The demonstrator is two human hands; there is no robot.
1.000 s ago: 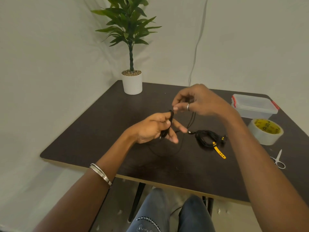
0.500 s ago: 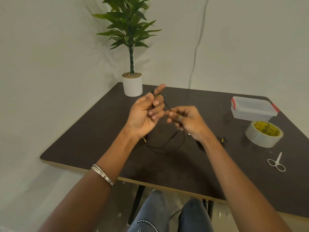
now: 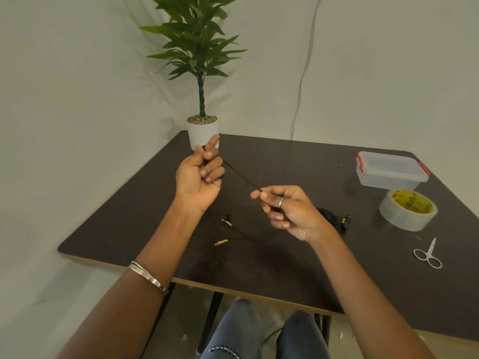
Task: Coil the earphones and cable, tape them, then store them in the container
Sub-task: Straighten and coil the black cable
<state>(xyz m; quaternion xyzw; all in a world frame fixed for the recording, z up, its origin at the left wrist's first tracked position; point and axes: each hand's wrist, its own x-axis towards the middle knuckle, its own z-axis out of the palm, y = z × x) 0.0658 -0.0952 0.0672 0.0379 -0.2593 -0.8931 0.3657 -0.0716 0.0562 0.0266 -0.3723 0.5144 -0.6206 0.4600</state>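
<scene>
left hand (image 3: pixel 199 177) raised above the table (image 3: pixel 134 224), palm toward the camera, fingers curled around the thin black earphone wire (image 3: pixel 241 176); index finger sticks up in front of the white plant pot (image 3: pixel 199 132). how many turns of wire sit in that hand cannot be told.

right hand (image 3: pixel 287 211) lower and to the right, pinching the same wire between thumb and index fingertip, other fingers loosely curled; silver ring on one finger. the wire runs in a straight, slanted span from the left hand down to the right-hand pinch.

below the hands the remaining wire lies slack on the table, ending in two small earbuds (image 3: pixel 226 219) and a gold-coloured plug (image 3: pixel 221 242), near each other, between the two forearms.

black bundled cable (image 3: pixel 334 220) on the table just behind the right wrist, partly hidden by it; a bit of yellow shows at its end.

clear plastic container (image 3: pixel 391 170) with red clips, lid on, at the far right of the table. roll of clear tape (image 3: pixel 408 209) with yellow core just in front of it, flat. small scissors (image 3: pixel 427 255) nearer the camera, apart from the tape.

silver bracelet (image 3: pixel 147 275) on the left forearm. potted green plant at the far corner. grey wire (image 3: pixel 302 73) hangs down the wall behind.
</scene>
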